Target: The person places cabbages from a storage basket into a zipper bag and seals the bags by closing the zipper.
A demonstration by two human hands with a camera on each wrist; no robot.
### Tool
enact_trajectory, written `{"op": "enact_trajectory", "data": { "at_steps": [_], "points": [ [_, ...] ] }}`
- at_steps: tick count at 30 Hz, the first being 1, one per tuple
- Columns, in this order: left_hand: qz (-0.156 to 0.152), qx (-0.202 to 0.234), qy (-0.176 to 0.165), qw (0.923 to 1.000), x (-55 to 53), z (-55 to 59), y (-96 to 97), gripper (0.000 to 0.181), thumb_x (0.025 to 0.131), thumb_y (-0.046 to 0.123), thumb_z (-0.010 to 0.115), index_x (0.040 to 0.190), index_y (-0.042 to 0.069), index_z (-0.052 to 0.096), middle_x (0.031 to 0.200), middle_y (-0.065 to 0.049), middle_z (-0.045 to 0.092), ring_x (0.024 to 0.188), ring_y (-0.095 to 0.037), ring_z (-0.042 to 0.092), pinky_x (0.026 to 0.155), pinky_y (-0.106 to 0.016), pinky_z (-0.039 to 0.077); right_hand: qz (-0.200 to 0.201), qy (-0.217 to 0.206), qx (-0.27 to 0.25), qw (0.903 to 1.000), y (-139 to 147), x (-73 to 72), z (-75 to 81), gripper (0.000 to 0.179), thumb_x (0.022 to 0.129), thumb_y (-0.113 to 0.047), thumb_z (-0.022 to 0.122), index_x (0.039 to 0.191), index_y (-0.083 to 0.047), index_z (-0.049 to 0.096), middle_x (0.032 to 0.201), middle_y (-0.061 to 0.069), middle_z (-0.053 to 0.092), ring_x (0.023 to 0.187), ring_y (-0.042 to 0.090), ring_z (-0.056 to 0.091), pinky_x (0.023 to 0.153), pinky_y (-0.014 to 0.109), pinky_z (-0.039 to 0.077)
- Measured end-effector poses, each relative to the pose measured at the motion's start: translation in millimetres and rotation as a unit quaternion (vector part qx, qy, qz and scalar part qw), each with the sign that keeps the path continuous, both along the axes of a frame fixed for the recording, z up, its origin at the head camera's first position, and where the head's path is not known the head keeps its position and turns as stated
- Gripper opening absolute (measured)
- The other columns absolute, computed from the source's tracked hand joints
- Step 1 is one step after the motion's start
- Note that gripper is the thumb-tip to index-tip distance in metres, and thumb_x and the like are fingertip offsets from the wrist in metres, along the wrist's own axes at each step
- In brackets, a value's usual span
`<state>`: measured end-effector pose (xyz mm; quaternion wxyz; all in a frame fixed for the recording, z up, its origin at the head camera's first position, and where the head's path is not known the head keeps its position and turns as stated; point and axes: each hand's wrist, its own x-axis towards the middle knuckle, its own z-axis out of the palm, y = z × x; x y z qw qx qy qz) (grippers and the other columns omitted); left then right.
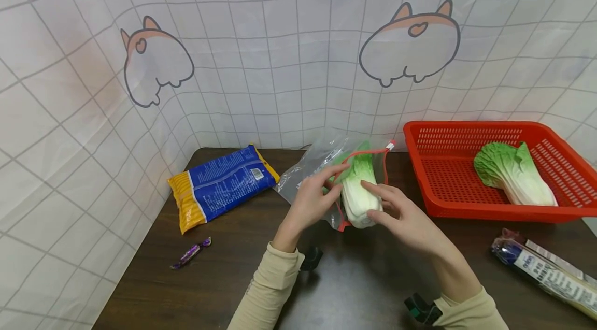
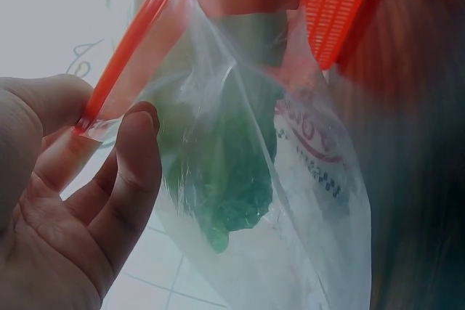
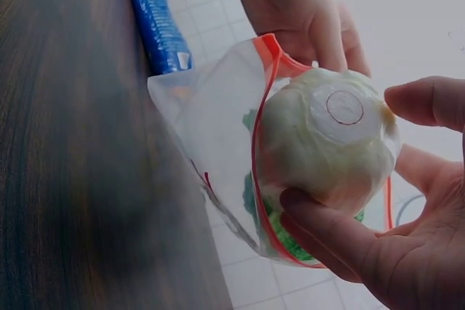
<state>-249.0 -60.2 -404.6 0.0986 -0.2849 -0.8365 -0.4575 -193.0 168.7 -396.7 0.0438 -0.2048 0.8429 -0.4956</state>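
While the left hand (image 1: 310, 198) pinches a clear bag (image 1: 296, 180) by its red rim, the right hand (image 1: 408, 218), grip partly spread, holds a cabbage (image 1: 359, 195), leafy end inside.

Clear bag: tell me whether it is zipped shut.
No, in the right wrist view the clear bag gapes around the cabbage, which sticks out.

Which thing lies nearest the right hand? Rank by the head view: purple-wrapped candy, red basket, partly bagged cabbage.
1. Partly bagged cabbage: gripped by the right hand.
2. Red basket: to that hand's right.
3. Purple-wrapped candy: far over on the left.
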Motion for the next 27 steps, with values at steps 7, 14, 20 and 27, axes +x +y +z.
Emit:
{"op": "enact_trajectory", "data": {
  "at_steps": [7,14,20,27],
  "points": [
    [-0.001,0.002,0.000,1.0000,1.4,1.4,-0.2,0.045,0.093,0.004,0.060,0.136,0.017,0.059,0.089,-0.004,0.068,0.063,-0.014,0.060,0.043,-0.023,0.042,-0.015,-0.017,-0.015,0.9996,-3,-1.1,0.6,0.054,0.098,-0.031,0.060,0.149,-0.024,0.044,0.143,0.014,0.038,0.116,0.035,0.057,0.087,0.036,0.050],
    [0.005,-0.004,0.002,1.0000,2.6,2.7,-0.3,0.044,0.093,0.004,0.060,0.135,0.018,0.060,0.090,-0.003,0.068,0.065,-0.012,0.060,0.044,-0.023,0.043,-0.008,-0.017,-0.021,0.9996,-2,0.2,1.2,0.054,0.098,-0.021,0.059,0.150,-0.023,0.043,0.146,0.017,0.035,0.119,0.039,0.053,0.089,0.036,0.049],
    [0.005,-0.002,0.002,1.0000,1.7,4.8,-1.6,0.045,0.094,0.005,0.059,0.136,0.020,0.059,0.089,-0.003,0.068,0.065,-0.011,0.058,0.043,-0.023,0.041,-0.011,-0.013,-0.023,0.9996,-4,-1.0,1.4,0.059,0.095,-0.026,0.065,0.150,-0.025,0.042,0.145,0.015,0.036,0.118,0.036,0.055,0.089,0.038,0.049],
    [0.007,-0.012,0.029,0.9995,5.0,6.1,-2.9,0.043,0.094,0.005,0.059,0.136,0.016,0.059,0.085,-0.002,0.067,0.062,-0.011,0.057,0.043,-0.021,0.038,-0.045,-0.009,-0.012,0.9989,-12,1.9,6.1,0.060,0.093,-0.033,0.067,0.148,-0.023,0.045,0.141,0.016,0.040,0.115,0.034,0.059,0.086,0.040,0.050]
  ]
}}
